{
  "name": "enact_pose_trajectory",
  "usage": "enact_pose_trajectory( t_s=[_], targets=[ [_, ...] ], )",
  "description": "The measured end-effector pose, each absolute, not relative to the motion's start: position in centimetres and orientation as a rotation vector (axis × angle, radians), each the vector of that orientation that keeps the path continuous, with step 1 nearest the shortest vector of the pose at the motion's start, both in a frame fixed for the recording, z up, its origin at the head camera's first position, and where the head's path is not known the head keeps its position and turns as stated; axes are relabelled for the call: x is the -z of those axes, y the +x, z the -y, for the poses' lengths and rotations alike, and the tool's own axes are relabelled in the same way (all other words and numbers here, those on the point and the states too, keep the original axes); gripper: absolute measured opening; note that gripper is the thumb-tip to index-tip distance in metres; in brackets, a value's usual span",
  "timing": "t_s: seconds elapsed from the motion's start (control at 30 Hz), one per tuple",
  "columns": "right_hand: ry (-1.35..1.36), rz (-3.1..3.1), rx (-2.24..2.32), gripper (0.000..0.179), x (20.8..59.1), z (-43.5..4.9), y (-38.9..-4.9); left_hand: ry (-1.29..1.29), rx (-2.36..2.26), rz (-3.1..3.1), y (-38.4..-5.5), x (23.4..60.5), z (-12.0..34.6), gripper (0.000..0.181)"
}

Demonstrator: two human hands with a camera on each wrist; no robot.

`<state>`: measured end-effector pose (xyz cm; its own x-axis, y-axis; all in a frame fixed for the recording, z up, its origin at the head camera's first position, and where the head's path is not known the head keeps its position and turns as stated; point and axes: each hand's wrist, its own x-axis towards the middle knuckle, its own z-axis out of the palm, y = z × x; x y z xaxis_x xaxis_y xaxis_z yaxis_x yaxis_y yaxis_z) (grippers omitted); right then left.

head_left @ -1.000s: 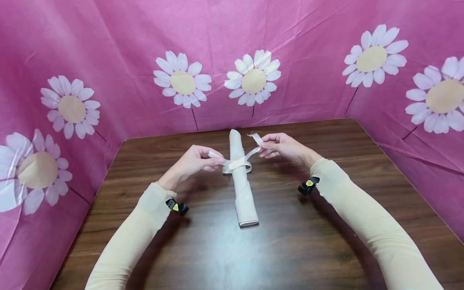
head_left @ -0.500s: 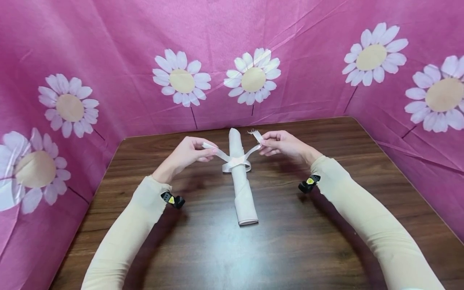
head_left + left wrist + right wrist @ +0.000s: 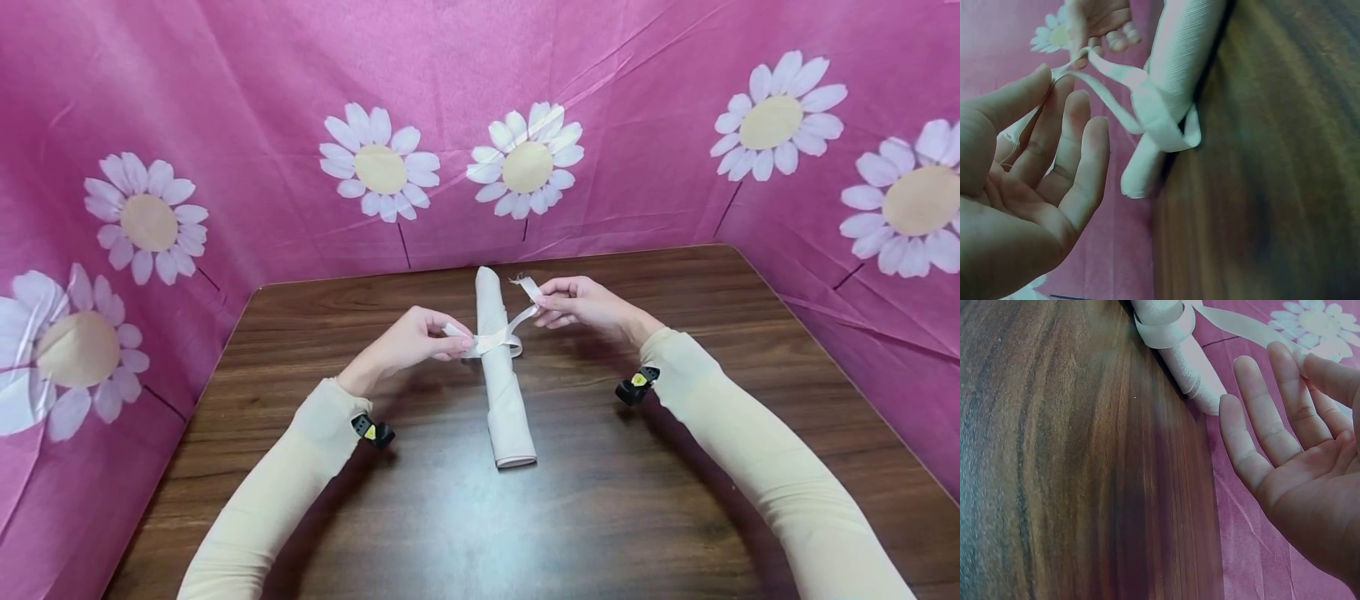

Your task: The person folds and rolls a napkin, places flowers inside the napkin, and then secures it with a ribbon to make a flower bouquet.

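Note:
A rolled white cloth (image 3: pixel 510 421) lies lengthwise on the table, its near end showing folded layers. Round its middle passes a white ribbon (image 3: pixel 492 340), crossed on top, with a loose loop standing out at the sides. My left hand (image 3: pixel 405 343) pinches one ribbon end between thumb and forefinger, close to the roll's left side. On the other side, my right hand (image 3: pixel 588 304) pinches the second end, whose frayed tip sticks up past the fingers. In the right wrist view the ribbon (image 3: pixel 1241 326) runs taut from the roll (image 3: pixel 1200 381) to the fingertips; the other fingers are spread.
The dark wooden table (image 3: pixel 465 533) has its far edge just behind the roll. Pink cloth (image 3: pixel 247 100) printed with white daisies hangs around the back and both sides. A small black camera (image 3: pixel 372 431) sits at the left wrist, another (image 3: pixel 637 386) at the right.
My left hand first pulls its ribbon end out to the left and up, then comes back right and down, nearer the roll. The right hand stays almost still.

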<state>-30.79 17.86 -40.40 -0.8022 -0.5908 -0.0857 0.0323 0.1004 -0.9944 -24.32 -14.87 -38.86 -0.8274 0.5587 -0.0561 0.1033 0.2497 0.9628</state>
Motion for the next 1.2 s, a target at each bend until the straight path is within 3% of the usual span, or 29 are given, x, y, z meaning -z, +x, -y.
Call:
enact_pose_trajectory(
  t_s=[0.1,0.27,0.47,0.87,1.0,1.2],
  targets=[
    [-0.535,-1.914,1.747,0.024,40.4,-17.8,-30.8,0.615,-1.567,-2.110,-24.1,39.3,14.6,0.018],
    [-0.528,-1.923,1.735,0.041,40.5,-17.8,-30.8,0.633,-1.504,-2.053,-24.0,39.9,14.2,0.024],
    [-0.526,-1.913,1.739,0.044,40.7,-17.7,-30.8,0.561,-1.486,-2.035,-24.0,40.6,14.2,0.030],
    [-0.532,-1.905,1.755,0.034,40.6,-17.7,-30.8,0.626,-1.549,-2.187,-25.3,40.1,15.6,0.027],
    [-0.529,-1.909,1.767,0.022,40.6,-17.9,-30.8,0.625,-1.511,-2.292,-26.3,40.2,16.2,0.035],
    [-0.540,-1.895,1.764,0.019,40.7,-17.8,-30.8,0.613,-1.389,-2.271,-26.9,41.5,16.2,0.046]
  ],
)
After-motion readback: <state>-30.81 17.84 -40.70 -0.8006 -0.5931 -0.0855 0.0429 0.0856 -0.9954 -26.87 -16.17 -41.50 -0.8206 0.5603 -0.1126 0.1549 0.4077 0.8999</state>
